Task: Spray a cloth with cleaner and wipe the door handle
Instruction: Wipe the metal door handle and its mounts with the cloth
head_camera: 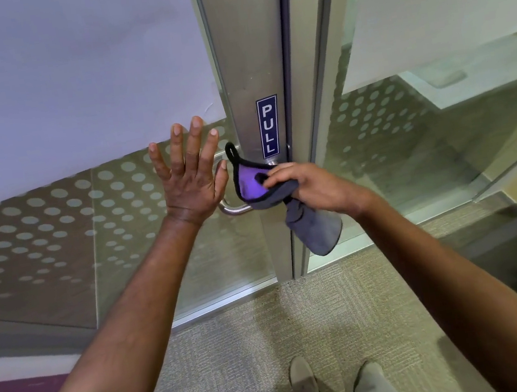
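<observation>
A purple and grey cloth (312,228) with black trim is gripped in my right hand (312,184) and pressed over the metal door handle (234,210), whose lower curve shows beside it. A black loop of the cloth sticks up at its top left. My left hand (190,172) is flat against the glass door, fingers spread, just left of the handle and partly covering it. No spray bottle is in view.
The aluminium door frame (247,63) carries a blue PULL sign (269,126). Frosted, dotted glass panels (52,220) stand to the left and right. Beige carpet (240,349) lies below, with my shoes near the bottom edge.
</observation>
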Demonstrator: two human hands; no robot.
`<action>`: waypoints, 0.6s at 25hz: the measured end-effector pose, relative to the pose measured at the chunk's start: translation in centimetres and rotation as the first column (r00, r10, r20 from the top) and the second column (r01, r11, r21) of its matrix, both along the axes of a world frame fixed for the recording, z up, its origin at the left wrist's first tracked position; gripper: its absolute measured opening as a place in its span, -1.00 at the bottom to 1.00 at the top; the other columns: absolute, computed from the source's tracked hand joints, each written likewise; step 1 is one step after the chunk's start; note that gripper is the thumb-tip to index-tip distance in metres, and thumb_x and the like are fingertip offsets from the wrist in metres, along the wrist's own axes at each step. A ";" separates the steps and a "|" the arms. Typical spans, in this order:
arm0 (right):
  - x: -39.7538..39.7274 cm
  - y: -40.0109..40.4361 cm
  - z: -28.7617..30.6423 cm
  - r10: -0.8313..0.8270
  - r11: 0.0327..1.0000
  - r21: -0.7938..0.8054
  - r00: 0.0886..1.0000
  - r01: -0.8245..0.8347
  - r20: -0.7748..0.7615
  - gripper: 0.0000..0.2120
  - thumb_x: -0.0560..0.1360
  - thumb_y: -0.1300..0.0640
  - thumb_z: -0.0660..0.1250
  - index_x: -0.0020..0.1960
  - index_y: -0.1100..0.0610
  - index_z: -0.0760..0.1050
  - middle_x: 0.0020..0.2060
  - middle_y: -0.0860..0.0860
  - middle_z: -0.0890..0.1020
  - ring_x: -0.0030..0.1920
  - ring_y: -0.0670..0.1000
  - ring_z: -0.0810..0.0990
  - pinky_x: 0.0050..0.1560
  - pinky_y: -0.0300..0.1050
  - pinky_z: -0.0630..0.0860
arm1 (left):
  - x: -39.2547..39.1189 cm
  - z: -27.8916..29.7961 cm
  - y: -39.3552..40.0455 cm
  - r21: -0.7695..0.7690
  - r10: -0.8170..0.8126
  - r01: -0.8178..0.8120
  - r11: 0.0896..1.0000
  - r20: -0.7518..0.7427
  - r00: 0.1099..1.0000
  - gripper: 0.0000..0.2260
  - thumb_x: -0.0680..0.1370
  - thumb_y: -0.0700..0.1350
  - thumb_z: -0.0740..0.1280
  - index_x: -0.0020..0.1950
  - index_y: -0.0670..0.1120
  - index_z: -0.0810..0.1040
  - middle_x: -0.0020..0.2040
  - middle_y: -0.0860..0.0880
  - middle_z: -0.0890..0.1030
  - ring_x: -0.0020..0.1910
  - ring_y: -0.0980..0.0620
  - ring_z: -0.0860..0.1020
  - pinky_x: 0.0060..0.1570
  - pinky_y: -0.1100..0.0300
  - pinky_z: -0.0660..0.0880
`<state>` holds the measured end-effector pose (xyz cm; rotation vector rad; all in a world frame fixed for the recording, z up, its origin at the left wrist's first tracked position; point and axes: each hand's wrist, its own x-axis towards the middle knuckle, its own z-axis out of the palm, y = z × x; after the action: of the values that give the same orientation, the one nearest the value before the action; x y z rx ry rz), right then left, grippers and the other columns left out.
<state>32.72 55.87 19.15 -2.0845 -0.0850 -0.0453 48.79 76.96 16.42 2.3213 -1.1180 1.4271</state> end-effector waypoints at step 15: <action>-10.4 2.5 3.0 -0.344 0.280 0.877 0.894 0.391 -0.289 -0.73 0.54 0.13 0.28 0.05 0.11 0.75 0.00 0.09 0.72 0.04 0.02 0.70 0.10 -0.11 0.62 | -14.6 3.4 -4.2 -0.686 -0.615 0.062 0.725 -0.605 0.506 -0.49 0.73 0.20 0.07 0.56 -0.09 0.35 0.59 -0.06 0.33 0.59 -0.06 0.30 0.60 -0.08 0.21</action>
<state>22.32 58.41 22.13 -0.8754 0.3988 -0.2749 34.17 72.72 19.86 1.7344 -0.6470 0.3089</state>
